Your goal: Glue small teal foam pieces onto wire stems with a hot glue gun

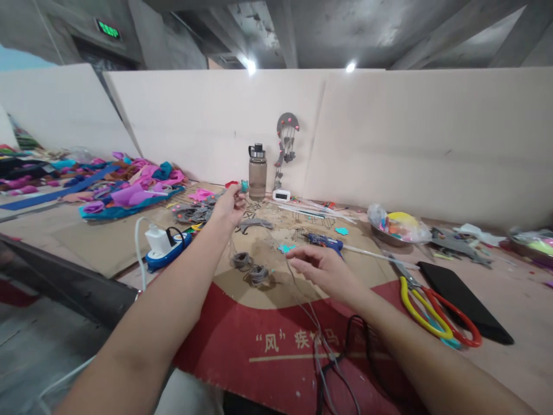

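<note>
My left hand (pixel 231 204) reaches toward the back of the table, its fingers pinched on a small teal felt piece (pixel 244 185). Nearer to me, my right hand (pixel 324 268) pinches a thin grey cord (pixel 302 306) that trails down over the table's front edge. At its fingertips lies a bright turquoise felt cutout (pixel 285 248); whether the cord is joined to it I cannot tell. Between my arms sit two coils of grey cord (pixel 258 275). Just behind my right hand is a blue hot glue gun (pixel 324 240), with a glue stick in its back end.
Scissors (pixel 425 305) and a black phone (pixel 464 300) lie at right, before a bowl (pixel 400 235). A bottle (pixel 258 178) and small clock (pixel 281 196) stand at the back, below a hanging moon ornament (pixel 287 124). Felt scraps (pixel 133 184) and a power strip (pixel 166 253) are left.
</note>
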Motion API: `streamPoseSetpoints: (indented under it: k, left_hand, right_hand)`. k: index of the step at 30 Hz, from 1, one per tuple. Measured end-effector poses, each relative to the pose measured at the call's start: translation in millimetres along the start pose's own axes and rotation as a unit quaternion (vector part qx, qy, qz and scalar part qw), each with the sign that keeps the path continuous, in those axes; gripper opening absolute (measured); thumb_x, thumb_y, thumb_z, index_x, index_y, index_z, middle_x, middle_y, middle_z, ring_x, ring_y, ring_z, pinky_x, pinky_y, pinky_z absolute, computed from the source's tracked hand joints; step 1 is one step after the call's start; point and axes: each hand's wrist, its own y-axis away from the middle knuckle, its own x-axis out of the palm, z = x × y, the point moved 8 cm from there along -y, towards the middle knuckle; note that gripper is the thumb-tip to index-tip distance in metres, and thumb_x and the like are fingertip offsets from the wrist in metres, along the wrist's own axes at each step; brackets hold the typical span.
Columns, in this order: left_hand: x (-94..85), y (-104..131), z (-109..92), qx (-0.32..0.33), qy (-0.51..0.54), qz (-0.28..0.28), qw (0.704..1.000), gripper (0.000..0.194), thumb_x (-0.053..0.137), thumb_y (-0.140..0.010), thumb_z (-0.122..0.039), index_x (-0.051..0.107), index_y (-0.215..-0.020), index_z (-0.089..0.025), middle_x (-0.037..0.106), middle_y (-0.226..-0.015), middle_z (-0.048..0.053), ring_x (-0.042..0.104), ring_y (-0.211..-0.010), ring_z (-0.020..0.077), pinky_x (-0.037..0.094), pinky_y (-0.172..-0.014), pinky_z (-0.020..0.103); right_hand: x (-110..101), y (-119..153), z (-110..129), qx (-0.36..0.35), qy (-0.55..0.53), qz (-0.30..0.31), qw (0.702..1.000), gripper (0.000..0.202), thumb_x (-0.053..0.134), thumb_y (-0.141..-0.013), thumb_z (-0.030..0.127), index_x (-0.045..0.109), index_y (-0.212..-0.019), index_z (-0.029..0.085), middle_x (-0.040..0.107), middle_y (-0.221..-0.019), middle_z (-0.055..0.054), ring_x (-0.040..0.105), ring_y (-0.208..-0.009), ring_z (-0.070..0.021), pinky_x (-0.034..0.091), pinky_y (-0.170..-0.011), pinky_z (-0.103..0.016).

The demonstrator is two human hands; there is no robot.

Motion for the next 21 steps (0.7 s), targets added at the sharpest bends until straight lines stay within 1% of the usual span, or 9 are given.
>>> streamPoseSetpoints:
  k: [3, 6, 8, 9, 11, 13, 14, 17, 21]
  left_hand:
    - [-12.9, -12, -11, 0.016, 0.052, -0.021, 0.998, 0.023, 0.049, -0.083, 0.001, 0.044, -0.066, -0.015, 0.048, -0.05, -0.006, 0.037, -0.036, -0.0015, 0.017, -0.032, 0.009]
    - [-19.2, -17, -10, 0.013, 0.059, -0.031, 0.998, 0.024, 0.05, -0.081, 0.003, 0.044, -0.066, -0.015, 0.048, -0.05, -0.006, 0.037, -0.035, -0.001, 0.017, -0.032, 0.009]
    - [-18.9, -16, -6, 0.013, 0.046, -0.031, 0.998, 0.023, 0.053, -0.078, 0.003, 0.045, -0.066, -0.015, 0.048, -0.05, -0.006, 0.037, -0.035, -0.0008, 0.017, -0.032, 0.009]
    - [-17.0, -14, -3, 0.011, 0.035, -0.025, 0.999, 0.023, 0.055, -0.077, 0.002, 0.045, -0.066, -0.015, 0.047, -0.05, -0.007, 0.037, -0.036, -0.0007, 0.018, -0.032, 0.009]
    - [-11.3, -10, 5, 0.012, 0.001, -0.007, 1.0, 0.023, 0.06, -0.075, -0.001, 0.045, -0.066, -0.016, 0.044, -0.049, -0.008, 0.038, -0.036, -0.0003, 0.019, -0.034, 0.01]
    - [-1.2, -3, 16, 0.011, -0.048, 0.036, 0.998, 0.022, 0.065, -0.072, -0.005, 0.046, -0.065, -0.015, 0.044, -0.05, -0.008, 0.037, -0.037, 0.0001, 0.018, -0.034, 0.011]
    - [3.3, 0, 23, 0.007, -0.072, 0.056, 0.996, 0.021, 0.066, -0.07, -0.006, 0.047, -0.065, -0.015, 0.045, -0.051, -0.007, 0.038, -0.038, 0.0001, 0.018, -0.034, 0.011]
    - [14.4, 13, 45, -0.008, -0.132, 0.108, 0.985, 0.018, 0.069, -0.068, -0.01, 0.051, -0.064, -0.014, 0.048, -0.052, -0.005, 0.04, -0.04, 0.0013, 0.019, -0.035, 0.012]
    - [24.7, 29, 64, -0.026, -0.178, 0.166, 0.97, 0.019, 0.069, -0.069, -0.014, 0.052, -0.062, -0.014, 0.047, -0.05, -0.004, 0.038, -0.04, 0.002, 0.019, -0.035, 0.013]
  right_hand:
    - [-8, 6, 8, 0.03, -0.09, 0.03, 0.995, 0.029, 0.056, -0.086, 0.043, 0.07, -0.092, 0.018, 0.059, -0.066, 0.002, 0.047, -0.053, -0.0099, 0.04, -0.053, -0.025]
    - [-4, 11, 23, 0.003, -0.091, 0.118, 0.989, 0.027, 0.058, -0.085, 0.044, 0.072, -0.088, 0.021, 0.064, -0.072, 0.0, 0.056, -0.066, -0.0122, 0.046, -0.066, -0.027]
    - [-9, 10, 23, -0.008, -0.049, 0.124, 0.991, 0.024, 0.061, -0.083, 0.042, 0.072, -0.09, 0.022, 0.069, -0.082, -0.001, 0.061, -0.076, -0.0146, 0.048, -0.074, -0.029]
    - [-17, 7, 17, -0.003, -0.018, 0.09, 0.996, 0.023, 0.06, -0.083, 0.04, 0.071, -0.091, 0.022, 0.069, -0.083, -0.002, 0.061, -0.077, -0.0152, 0.048, -0.073, -0.029]
    - [-47, 0, -2, 0.018, 0.055, -0.037, 0.998, 0.023, 0.051, -0.086, 0.033, 0.069, -0.092, 0.021, 0.067, -0.075, -0.001, 0.06, -0.068, -0.0151, 0.046, -0.065, -0.028]
    - [-83, -1, -21, 0.042, 0.172, -0.178, 0.968, 0.025, 0.043, -0.086, 0.024, 0.068, -0.088, 0.02, 0.064, -0.069, -0.001, 0.058, -0.062, -0.0156, 0.043, -0.061, -0.028]
    - [-96, 0, -30, 0.053, 0.225, -0.222, 0.947, 0.023, 0.045, -0.084, 0.021, 0.068, -0.088, 0.02, 0.066, -0.073, -0.003, 0.059, -0.065, -0.0165, 0.043, -0.063, -0.028]
    - [-120, 0, -59, 0.103, 0.272, -0.263, 0.92, 0.024, 0.044, -0.08, 0.015, 0.067, -0.088, 0.018, 0.069, -0.076, -0.006, 0.062, -0.069, -0.0188, 0.042, -0.066, -0.03]
    - [-117, -1, -69, 0.094, 0.253, -0.264, 0.926, 0.022, 0.044, -0.079, 0.015, 0.066, -0.084, 0.018, 0.069, -0.073, -0.005, 0.061, -0.066, -0.0177, 0.042, -0.064, -0.029]
